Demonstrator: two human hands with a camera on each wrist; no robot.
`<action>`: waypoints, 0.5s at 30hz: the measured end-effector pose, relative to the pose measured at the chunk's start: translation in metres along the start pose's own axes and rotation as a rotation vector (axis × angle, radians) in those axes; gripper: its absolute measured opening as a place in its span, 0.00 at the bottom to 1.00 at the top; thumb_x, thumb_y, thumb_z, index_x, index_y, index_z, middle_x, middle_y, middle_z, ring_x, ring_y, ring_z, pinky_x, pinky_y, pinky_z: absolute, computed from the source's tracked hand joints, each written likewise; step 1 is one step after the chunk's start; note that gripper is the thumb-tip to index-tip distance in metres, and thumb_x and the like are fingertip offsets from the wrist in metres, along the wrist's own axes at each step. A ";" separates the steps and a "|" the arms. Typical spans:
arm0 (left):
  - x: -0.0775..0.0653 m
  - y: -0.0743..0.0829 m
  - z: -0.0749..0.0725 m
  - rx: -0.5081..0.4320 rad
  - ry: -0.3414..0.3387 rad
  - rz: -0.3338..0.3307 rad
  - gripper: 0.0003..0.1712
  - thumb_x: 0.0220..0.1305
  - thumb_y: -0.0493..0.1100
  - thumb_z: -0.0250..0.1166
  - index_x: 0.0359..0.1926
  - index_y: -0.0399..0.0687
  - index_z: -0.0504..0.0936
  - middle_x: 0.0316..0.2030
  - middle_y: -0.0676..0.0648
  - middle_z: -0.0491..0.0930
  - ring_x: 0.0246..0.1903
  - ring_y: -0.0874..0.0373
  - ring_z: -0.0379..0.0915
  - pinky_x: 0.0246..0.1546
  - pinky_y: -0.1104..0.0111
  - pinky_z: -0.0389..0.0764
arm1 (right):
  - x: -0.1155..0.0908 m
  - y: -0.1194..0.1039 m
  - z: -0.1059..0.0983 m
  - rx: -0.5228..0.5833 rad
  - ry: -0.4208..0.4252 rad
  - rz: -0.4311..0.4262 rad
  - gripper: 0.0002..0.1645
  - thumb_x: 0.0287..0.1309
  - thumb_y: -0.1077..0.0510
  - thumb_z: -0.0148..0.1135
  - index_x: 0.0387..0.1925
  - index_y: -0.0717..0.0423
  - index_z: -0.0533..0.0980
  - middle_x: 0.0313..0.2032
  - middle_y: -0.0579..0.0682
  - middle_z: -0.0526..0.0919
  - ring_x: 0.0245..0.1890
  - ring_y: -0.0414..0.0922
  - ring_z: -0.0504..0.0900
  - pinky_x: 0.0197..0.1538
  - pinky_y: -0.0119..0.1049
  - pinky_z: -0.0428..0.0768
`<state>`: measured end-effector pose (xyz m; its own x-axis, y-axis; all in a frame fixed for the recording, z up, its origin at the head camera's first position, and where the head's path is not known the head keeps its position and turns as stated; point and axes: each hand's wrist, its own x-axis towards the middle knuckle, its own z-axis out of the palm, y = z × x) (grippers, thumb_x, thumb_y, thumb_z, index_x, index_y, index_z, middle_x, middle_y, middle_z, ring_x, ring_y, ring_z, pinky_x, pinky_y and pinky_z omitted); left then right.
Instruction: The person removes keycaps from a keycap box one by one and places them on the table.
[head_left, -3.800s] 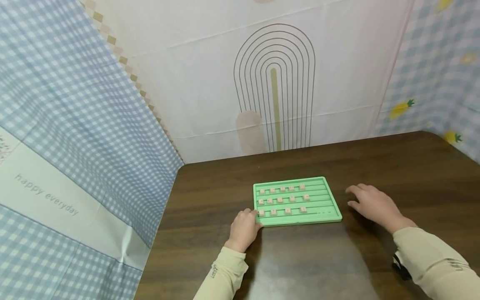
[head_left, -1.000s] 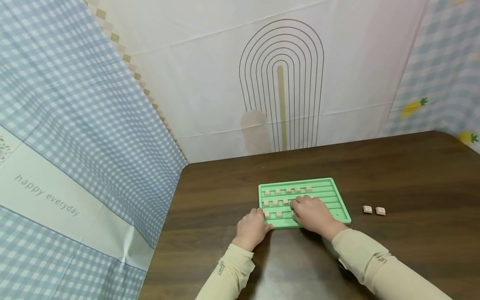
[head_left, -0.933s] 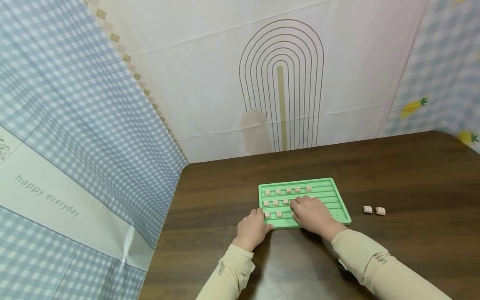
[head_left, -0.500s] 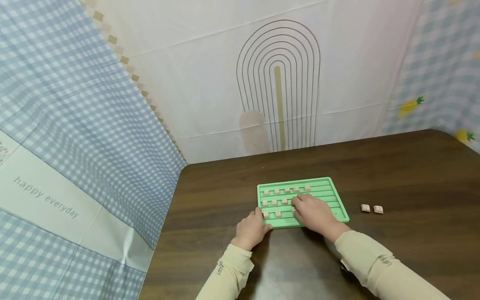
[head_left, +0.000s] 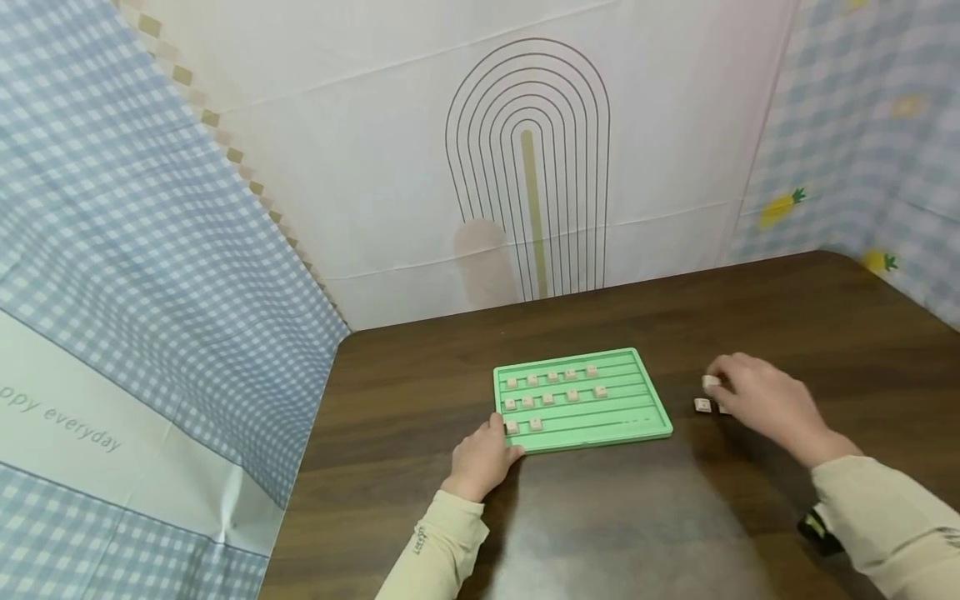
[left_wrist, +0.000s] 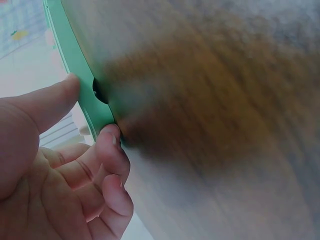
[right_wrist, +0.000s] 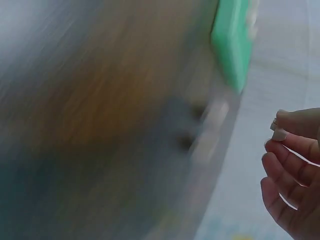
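Observation:
A light green ridged tray (head_left: 585,417) lies on the table, bearing pale keycaps (head_left: 552,376) in three rows. Only two sit in the nearest row, at its left end. My left hand (head_left: 480,457) grips the tray's near left corner; the left wrist view shows thumb and fingers pinching the green edge (left_wrist: 80,60). Beyond the tray's right end, my right hand (head_left: 768,407) is raised and pinches a small pale keycap (head_left: 709,382) between thumb and finger. On the table below it lie a keycap (head_left: 702,406) and another (head_left: 723,409) partly covered by the hand.
The dark wooden table (head_left: 420,383) meets a white hanging cloth (head_left: 390,183) at the back. Blue checked cloth (head_left: 187,250) hangs at the left, with more checked cloth (head_left: 840,150) at the right. The right wrist view is blurred.
My right hand has lifted a keycap from the tray's nearest row and moved right, above the two loose keycaps. Those two were not visible 3.8 seconds ago. My left hand keeps its grip.

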<state>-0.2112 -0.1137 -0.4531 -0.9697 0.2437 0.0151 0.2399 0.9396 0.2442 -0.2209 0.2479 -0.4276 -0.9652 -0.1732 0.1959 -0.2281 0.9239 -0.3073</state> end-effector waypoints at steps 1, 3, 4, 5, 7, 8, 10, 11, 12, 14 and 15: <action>0.000 0.000 0.000 0.002 0.003 0.000 0.26 0.57 0.54 0.62 0.47 0.37 0.71 0.28 0.42 0.81 0.16 0.52 0.72 0.14 0.62 0.73 | -0.004 0.010 -0.001 -0.006 -0.019 0.016 0.13 0.59 0.54 0.55 0.39 0.59 0.77 0.37 0.59 0.82 0.32 0.51 0.78 0.25 0.48 0.75; 0.000 0.001 -0.001 0.004 0.006 -0.003 0.26 0.57 0.54 0.62 0.47 0.37 0.71 0.28 0.42 0.81 0.16 0.52 0.72 0.14 0.62 0.73 | -0.011 0.028 0.000 -0.013 -0.065 0.043 0.14 0.59 0.54 0.54 0.39 0.61 0.77 0.36 0.61 0.81 0.30 0.50 0.78 0.24 0.46 0.74; 0.000 0.001 -0.002 0.007 0.006 -0.005 0.26 0.57 0.54 0.62 0.47 0.37 0.71 0.28 0.42 0.81 0.16 0.52 0.72 0.15 0.61 0.73 | -0.014 0.035 0.002 -0.014 -0.090 0.056 0.14 0.59 0.54 0.55 0.39 0.62 0.77 0.35 0.61 0.81 0.29 0.50 0.77 0.23 0.45 0.73; 0.000 0.001 -0.002 0.008 0.008 -0.005 0.26 0.57 0.53 0.62 0.47 0.37 0.71 0.28 0.42 0.81 0.16 0.52 0.72 0.15 0.61 0.73 | -0.017 0.041 0.004 -0.014 -0.116 0.065 0.14 0.58 0.55 0.55 0.39 0.62 0.77 0.35 0.61 0.81 0.28 0.49 0.77 0.23 0.44 0.73; -0.001 0.002 -0.002 0.007 0.010 -0.008 0.26 0.57 0.53 0.63 0.47 0.37 0.71 0.28 0.41 0.81 0.16 0.51 0.73 0.15 0.60 0.74 | -0.021 0.050 0.008 -0.009 -0.160 0.078 0.14 0.58 0.55 0.55 0.39 0.63 0.77 0.34 0.61 0.81 0.27 0.49 0.76 0.23 0.45 0.73; -0.001 0.002 -0.002 0.005 0.011 -0.009 0.26 0.57 0.53 0.63 0.46 0.36 0.71 0.28 0.41 0.81 0.16 0.51 0.73 0.15 0.60 0.74 | -0.023 0.053 0.009 -0.005 -0.177 0.083 0.14 0.58 0.56 0.56 0.39 0.63 0.77 0.33 0.61 0.81 0.27 0.49 0.76 0.23 0.45 0.73; 0.000 0.002 -0.002 0.003 0.015 -0.010 0.26 0.57 0.53 0.63 0.46 0.36 0.71 0.28 0.41 0.82 0.16 0.50 0.73 0.15 0.60 0.74 | -0.024 0.055 0.013 -0.006 -0.187 0.081 0.14 0.57 0.56 0.56 0.38 0.63 0.77 0.33 0.60 0.80 0.27 0.49 0.76 0.23 0.45 0.74; 0.000 0.002 -0.002 0.005 0.019 -0.010 0.27 0.56 0.53 0.64 0.48 0.36 0.70 0.28 0.41 0.82 0.17 0.50 0.74 0.15 0.59 0.74 | -0.024 0.054 0.014 -0.006 -0.182 0.078 0.14 0.57 0.56 0.56 0.38 0.63 0.77 0.33 0.60 0.80 0.27 0.49 0.76 0.24 0.46 0.74; 0.000 0.002 -0.002 0.009 0.021 -0.011 0.29 0.56 0.53 0.64 0.50 0.36 0.69 0.29 0.41 0.82 0.18 0.49 0.75 0.16 0.59 0.75 | -0.024 0.054 0.015 -0.007 -0.176 0.075 0.14 0.57 0.56 0.57 0.38 0.63 0.77 0.33 0.60 0.80 0.28 0.49 0.76 0.24 0.46 0.75; 0.000 0.002 -0.003 0.010 0.018 -0.012 0.32 0.56 0.52 0.64 0.54 0.36 0.68 0.33 0.39 0.83 0.21 0.48 0.77 0.19 0.58 0.77 | -0.022 0.051 0.017 -0.014 -0.158 0.068 0.13 0.57 0.56 0.57 0.38 0.63 0.77 0.33 0.60 0.80 0.28 0.50 0.76 0.25 0.47 0.75; 0.000 0.002 -0.003 0.012 0.015 -0.012 0.33 0.56 0.52 0.63 0.57 0.36 0.67 0.35 0.39 0.84 0.23 0.47 0.77 0.21 0.57 0.78 | -0.021 0.050 0.018 -0.017 -0.150 0.065 0.13 0.56 0.56 0.57 0.38 0.62 0.77 0.34 0.61 0.80 0.29 0.51 0.77 0.25 0.48 0.75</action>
<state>-0.2105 -0.1129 -0.4497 -0.9731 0.2289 0.0271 0.2289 0.9453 0.2324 -0.2141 0.2915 -0.4640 -0.9864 -0.1604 0.0346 -0.1634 0.9401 -0.2992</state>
